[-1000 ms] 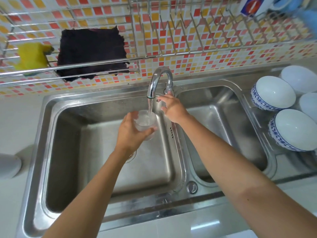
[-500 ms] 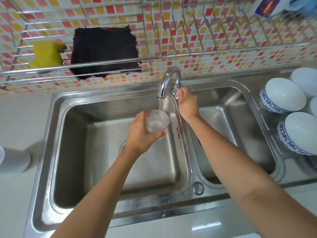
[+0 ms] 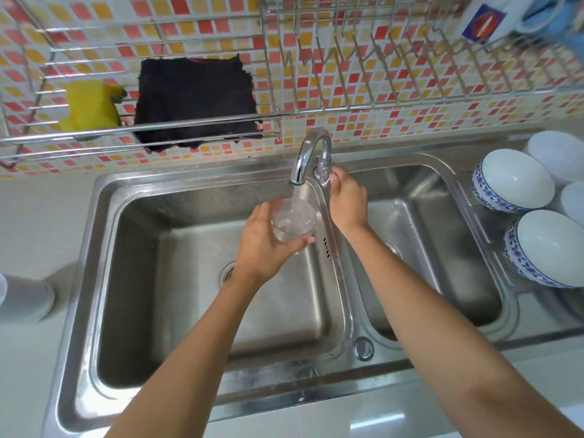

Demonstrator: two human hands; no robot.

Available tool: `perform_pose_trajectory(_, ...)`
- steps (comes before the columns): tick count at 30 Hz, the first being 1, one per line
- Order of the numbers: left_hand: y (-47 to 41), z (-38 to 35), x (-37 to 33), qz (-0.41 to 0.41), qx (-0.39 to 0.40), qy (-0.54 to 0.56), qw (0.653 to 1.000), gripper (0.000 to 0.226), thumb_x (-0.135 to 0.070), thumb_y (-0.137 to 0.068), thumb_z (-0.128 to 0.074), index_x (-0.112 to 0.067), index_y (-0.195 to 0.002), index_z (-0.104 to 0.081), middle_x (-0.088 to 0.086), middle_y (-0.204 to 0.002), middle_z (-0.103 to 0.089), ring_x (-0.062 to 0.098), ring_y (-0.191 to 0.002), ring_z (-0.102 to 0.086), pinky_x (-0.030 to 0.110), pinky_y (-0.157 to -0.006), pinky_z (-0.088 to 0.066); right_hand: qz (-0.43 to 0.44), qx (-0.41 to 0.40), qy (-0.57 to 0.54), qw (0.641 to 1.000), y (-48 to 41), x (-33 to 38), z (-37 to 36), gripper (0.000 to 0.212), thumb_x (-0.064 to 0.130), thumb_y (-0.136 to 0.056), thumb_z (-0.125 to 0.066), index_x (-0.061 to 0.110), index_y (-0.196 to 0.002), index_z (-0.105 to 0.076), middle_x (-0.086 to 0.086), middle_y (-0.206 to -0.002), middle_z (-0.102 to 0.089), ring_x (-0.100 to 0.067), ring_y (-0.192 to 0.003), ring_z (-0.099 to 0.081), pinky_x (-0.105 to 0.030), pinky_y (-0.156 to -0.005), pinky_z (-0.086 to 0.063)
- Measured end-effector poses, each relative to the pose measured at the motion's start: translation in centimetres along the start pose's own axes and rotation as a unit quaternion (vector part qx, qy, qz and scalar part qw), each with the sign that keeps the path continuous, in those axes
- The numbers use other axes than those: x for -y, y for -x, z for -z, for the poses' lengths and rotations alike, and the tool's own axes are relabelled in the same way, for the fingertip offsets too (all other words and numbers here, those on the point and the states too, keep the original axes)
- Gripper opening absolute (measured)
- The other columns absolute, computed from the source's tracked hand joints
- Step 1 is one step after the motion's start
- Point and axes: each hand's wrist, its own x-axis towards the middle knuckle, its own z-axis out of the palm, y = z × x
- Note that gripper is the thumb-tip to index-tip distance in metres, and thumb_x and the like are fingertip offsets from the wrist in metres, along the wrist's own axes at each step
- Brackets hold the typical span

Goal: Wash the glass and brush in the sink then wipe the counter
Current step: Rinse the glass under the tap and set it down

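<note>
Glass point(image 3: 294, 221) is gripped by the left hand point(image 3: 264, 245) at frame centre, under the faucet spout point(image 3: 307, 153), over the left sink basin point(image 3: 189, 279); the faucet handle point(image 3: 324, 172) is pinched by the right hand point(image 3: 347, 202).

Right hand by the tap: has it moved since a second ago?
Yes. The right hand moved a little right and back, from beside the faucet spout to the tap handle, which it now holds.
</note>
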Motion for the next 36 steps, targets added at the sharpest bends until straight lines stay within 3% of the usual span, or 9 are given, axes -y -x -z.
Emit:
perform_pose_trajectory(6, 0.4, -0.1, 0.4, -0.017, -0.008, 0.012, 1.000, 0.078, -0.045, -0.061, -0.087, -0.023, -0.125, -0.049, -0.009, -0.116, -0.052, 0.008, -0.107, -0.052, 0.016, -0.086, -0.039, 0.049, 0.023, -0.024, 0.998, 9.0, -5.1, -1.3, 0.033, 0.017, -0.097, -0.050, 0.007, -0.128, -0.054, -0.011, -0.129, -0.061, -0.029, -0.117, -0.058, -0.032, -0.094, -0.043)
perform_pose_trajectory(10, 1.1, 0.2, 1.1, -0.002, -0.023, 0.061, 0.998, 0.074, -0.056, -0.057, -0.079, -0.033, -0.119, -0.047, -0.018, -0.109, -0.048, 0.006, -0.104, -0.052, 0.017, -0.087, -0.043, 0.085, 0.071, 0.027, 0.993, 13.2, -7.4, -2.2, 0.038, 0.012, -0.098, -0.047, 0.005, -0.135, -0.049, -0.009, -0.145, -0.047, -0.019, -0.140, -0.033, -0.030, -0.112, -0.033)
perform_pose_trajectory(14, 2.6, 0.9, 3.5, 0.003, -0.017, 0.000, 1.000, 0.078, -0.044, -0.062, -0.085, -0.015, -0.125, -0.049, -0.004, -0.117, -0.053, 0.000, -0.102, -0.046, 0.002, -0.085, -0.033, 0.180, 0.106, 0.104, 0.972, 15.7, -7.2, -3.2, 0.040, 0.018, -0.099, -0.042, 0.002, -0.134, -0.051, -0.010, -0.145, -0.046, -0.022, -0.141, -0.033, -0.036, -0.113, -0.034)
perform_pose_trajectory(16, 3.9, 1.5, 5.2, 0.022, 0.005, -0.045, 0.999, 0.079, -0.035, -0.066, -0.087, -0.015, -0.130, -0.046, -0.003, -0.124, -0.053, 0.004, -0.105, -0.047, 0.009, -0.086, -0.034, 0.203, 0.115, 0.132, 0.963, 16.6, -7.1, -3.7, 0.041, 0.021, -0.098, -0.046, 0.003, -0.134, -0.052, -0.010, -0.144, -0.047, -0.023, -0.139, -0.035, -0.038, -0.113, -0.034)
perform_pose_trajectory(20, 6.3, 2.4, 8.4, 0.064, 0.041, -0.145, 0.987, 0.079, -0.035, -0.065, -0.087, -0.020, -0.129, -0.044, -0.001, -0.126, -0.057, 0.025, -0.110, -0.050, 0.036, -0.094, -0.042, 0.201, 0.158, 0.180, 0.950, 19.4, -7.0, -4.6, 0.048, 0.025, -0.097, -0.050, 0.006, -0.141, -0.045, -0.009, -0.150, -0.039, -0.023, -0.143, -0.029, -0.040, -0.118, -0.023)
perform_pose_trajectory(25, 8.2, 2.7, 10.6, 0.051, 0.058, -0.309, 0.948, 0.079, -0.039, -0.059, -0.086, -0.021, -0.128, -0.052, 0.002, -0.123, -0.059, 0.029, -0.115, -0.051, 0.038, -0.102, -0.029, 0.190, 0.172, 0.219, 0.941, 21.2, -6.9, -4.8, 0.050, 0.030, -0.099, -0.046, 0.006, -0.143, -0.042, -0.008, -0.151, -0.039, -0.021, -0.143, -0.027, -0.041, -0.118, -0.022)
perform_pose_trajectory(28, 8.9, 2.6, 11.3, 0.028, 0.068, -0.404, 0.912, 0.078, -0.035, -0.053, -0.087, -0.024, -0.123, -0.056, 0.003, -0.118, -0.059, 0.028, -0.111, -0.053, 0.041, -0.099, -0.027, 0.179, 0.163, 0.221, 0.945, 21.2, -6.5, -4.7, 0.050, 0.028, -0.099, -0.046, 0.004, -0.142, -0.042, -0.010, -0.149, -0.041, -0.021, -0.143, -0.028, -0.040, -0.119, -0.021)
perform_pose_trajectory(32, 9.3, 2.6, 11.5, 0.021, 0.102, -0.482, 0.870, 0.079, -0.026, -0.055, -0.085, -0.026, -0.127, -0.052, 0.006, -0.126, -0.055, 0.029, -0.117, -0.049, 0.046, -0.100, -0.026, 0.172, 0.175, 0.232, 0.941, 21.2, -6.3, -4.7, 0.052, 0.030, -0.098, -0.044, 0.002, -0.142, -0.041, -0.012, -0.150, -0.039, -0.021, -0.143, -0.027, -0.038, -0.119, -0.017)
perform_pose_trajectory(36, 9.5, 2.6, 11.6, -0.018, 0.087, -0.550, 0.831, 0.080, -0.005, -0.049, -0.080, -0.024, -0.119, -0.049, 0.009, -0.119, -0.056, 0.029, -0.109, -0.050, 0.048, -0.095, -0.029, 0.169, 0.184, 0.240, 0.938, 21.2, -6.3, -4.7, 0.053, 0.031, -0.098, -0.042, 0.001, -0.142, -0.040, -0.013, -0.150, -0.039, -0.022, -0.143, -0.027, -0.038, -0.119, -0.016)
